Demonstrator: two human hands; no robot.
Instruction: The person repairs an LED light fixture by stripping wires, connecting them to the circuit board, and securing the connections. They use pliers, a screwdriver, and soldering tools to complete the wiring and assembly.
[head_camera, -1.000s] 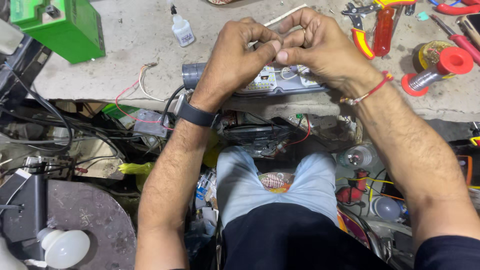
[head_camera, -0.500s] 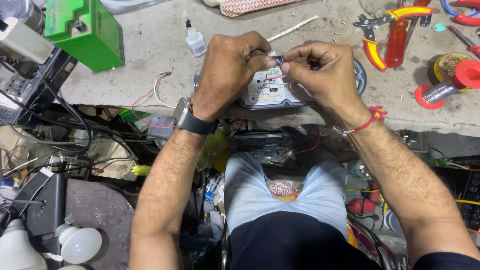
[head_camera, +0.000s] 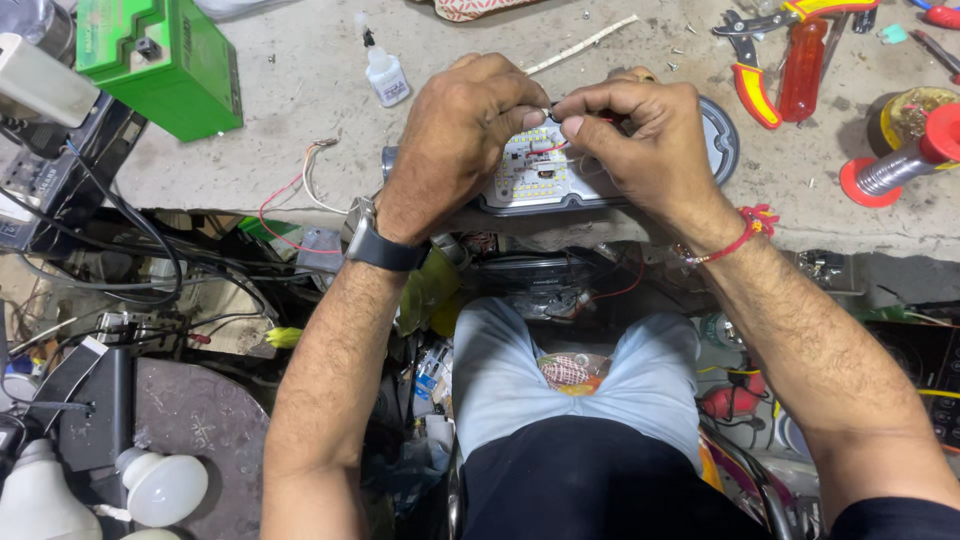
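Both hands over LED board (head_camera: 535, 170) lying on table (head_camera: 300, 100). Left hand (head_camera: 455, 140) and right hand (head_camera: 640, 140) each pinch thin red wire (head_camera: 548, 148), apparently. Wire light, limp, fragile at joints; hold near ends.

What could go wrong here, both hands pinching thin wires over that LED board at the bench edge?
1. Both hands, left hand and right hand, pinch a thin red wire over the LED board; a tug might snap it.
2. The board lies near the bench edge and could slide off.
3. The small glue bottle stands close to the left hand; a knock may tip it.
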